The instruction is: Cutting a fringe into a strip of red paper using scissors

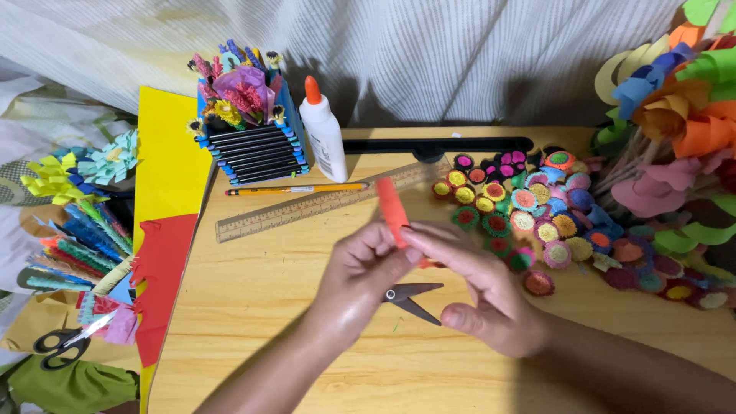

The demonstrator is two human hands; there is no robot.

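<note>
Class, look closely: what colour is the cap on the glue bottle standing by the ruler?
Orange. The cap tops the white glue bottle, seen clearly in the head view.

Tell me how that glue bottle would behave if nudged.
The glue bottle stands tall and narrow on the table, so it would probably tip rather than slide. Its smooth plastic looks a bit slippery. Once down, its rounded body might roll toward the pencil.

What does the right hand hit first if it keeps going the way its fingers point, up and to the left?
Probably the left hand: the right hand already meets its fingertips at the red paper strip both pinch. Beyond that lie the wooden ruler and pencil, though height above the table is unclear.
</note>
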